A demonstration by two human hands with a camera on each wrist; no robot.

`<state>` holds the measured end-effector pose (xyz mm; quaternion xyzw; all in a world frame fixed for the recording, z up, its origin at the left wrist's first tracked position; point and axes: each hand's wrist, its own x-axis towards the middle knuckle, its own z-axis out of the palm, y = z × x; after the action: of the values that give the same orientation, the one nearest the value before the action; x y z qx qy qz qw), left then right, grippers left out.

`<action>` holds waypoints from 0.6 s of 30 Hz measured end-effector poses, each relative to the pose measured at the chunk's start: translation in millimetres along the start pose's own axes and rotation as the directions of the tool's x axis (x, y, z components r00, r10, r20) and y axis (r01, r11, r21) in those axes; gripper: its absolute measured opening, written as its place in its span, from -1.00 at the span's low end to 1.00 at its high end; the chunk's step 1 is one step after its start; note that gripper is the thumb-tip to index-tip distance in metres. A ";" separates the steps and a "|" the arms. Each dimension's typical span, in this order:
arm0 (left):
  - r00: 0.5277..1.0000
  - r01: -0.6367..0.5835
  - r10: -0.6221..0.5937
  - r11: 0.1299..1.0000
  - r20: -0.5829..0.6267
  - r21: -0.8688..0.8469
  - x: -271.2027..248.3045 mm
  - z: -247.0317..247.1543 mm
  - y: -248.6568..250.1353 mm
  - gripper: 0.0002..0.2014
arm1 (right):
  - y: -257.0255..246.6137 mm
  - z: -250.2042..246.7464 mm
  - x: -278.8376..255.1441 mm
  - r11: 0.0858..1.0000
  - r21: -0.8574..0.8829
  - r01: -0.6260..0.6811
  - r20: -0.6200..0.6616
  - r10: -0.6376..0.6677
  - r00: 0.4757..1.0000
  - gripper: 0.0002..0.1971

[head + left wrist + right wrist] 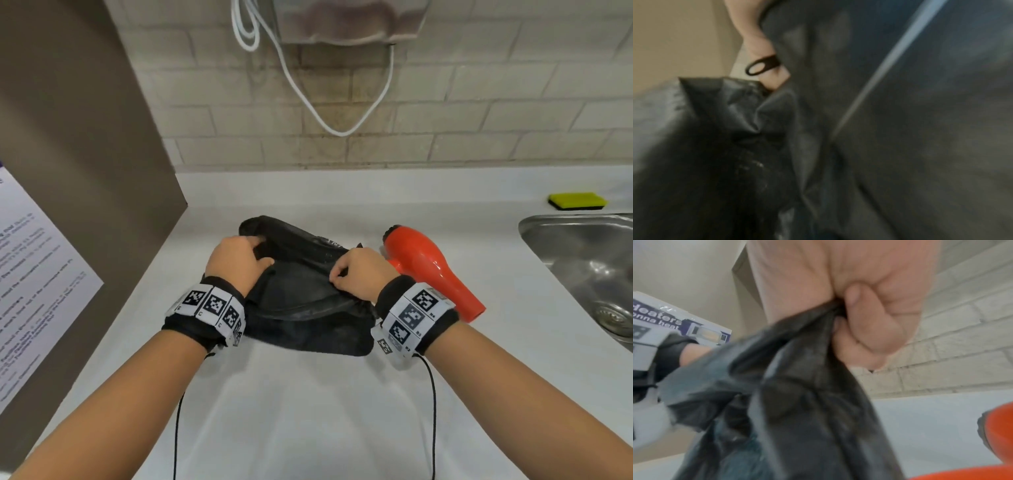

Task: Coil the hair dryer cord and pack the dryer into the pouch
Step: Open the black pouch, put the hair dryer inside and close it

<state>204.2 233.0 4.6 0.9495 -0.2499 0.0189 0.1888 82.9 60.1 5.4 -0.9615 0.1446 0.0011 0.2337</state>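
Both hands, left hand (236, 262) and right hand (359, 274), pinching pouch (301, 308) rim; spread mouth wide, keep taut toward dryer (431, 270).

"Heaters" on the poster (684, 324)

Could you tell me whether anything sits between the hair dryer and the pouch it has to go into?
Nothing visible does. The orange hair dryer lies on the counter just right of the black pouch, whose mouth the left hand and right hand are pulling open.
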 end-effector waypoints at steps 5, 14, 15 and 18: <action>0.992 -0.057 0.027 0.966 0.121 0.253 -4.7 3.0 18.5 -0.25 | 0.7 -9.0 1.8 0.958 -0.250 -0.141 -0.215 0.087 0.973 -0.65; 0.936 -0.288 0.293 0.956 0.197 -0.056 -3.2 10.8 20.4 -0.49 | 25.5 -22.0 8.9 0.868 0.426 -0.253 -0.311 0.403 0.861 -0.68; 0.924 -0.317 0.341 0.936 0.170 -0.153 -3.3 10.7 19.0 -0.49 | 28.4 -23.8 7.7 0.853 0.464 -0.237 -0.320 0.411 0.854 -0.68; 0.892 -0.379 0.450 0.794 0.041 -0.475 -4.0 13.6 17.9 -0.38 | 30.9 -26.5 2.3 0.840 0.518 -0.159 -0.343 0.375 0.862 -0.74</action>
<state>191.2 215.5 -2.3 0.7989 -0.4630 -0.0713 0.3772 74.7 21.3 14.9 -0.8200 0.3243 -0.2133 0.4206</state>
